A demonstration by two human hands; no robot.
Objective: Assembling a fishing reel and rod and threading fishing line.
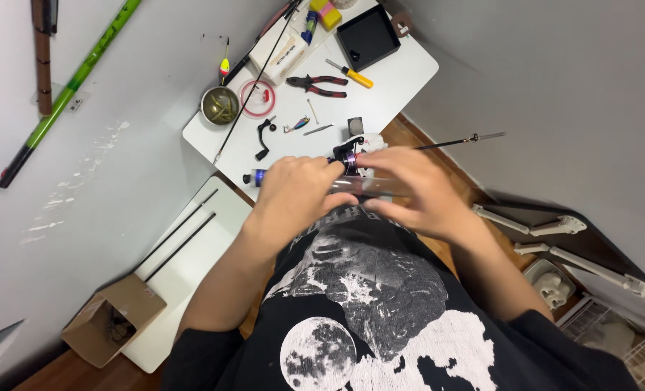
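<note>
Both my hands hold a fishing rod (453, 141) crosswise just above my chest. My left hand (293, 194) wraps the grip near the butt, whose blue-and-black end (254, 176) sticks out to the left. A black reel (347, 153) with a purple ring sits on the rod between my hands. Over the clear-looking section right of that reel lies my right hand (418, 190), fingers curled around it. The thin dark blank runs on to the right past my right hand.
On the white table (409, 72) beyond lie red-handled pliers (317, 85), a yellow screwdriver (351, 74), a black tray (368, 36), a metal bowl (220, 105), a red ring (257, 98) and a black crank handle (264, 137). A green rod (69, 90) leans at left; a cardboard box (112, 318) sits lower left.
</note>
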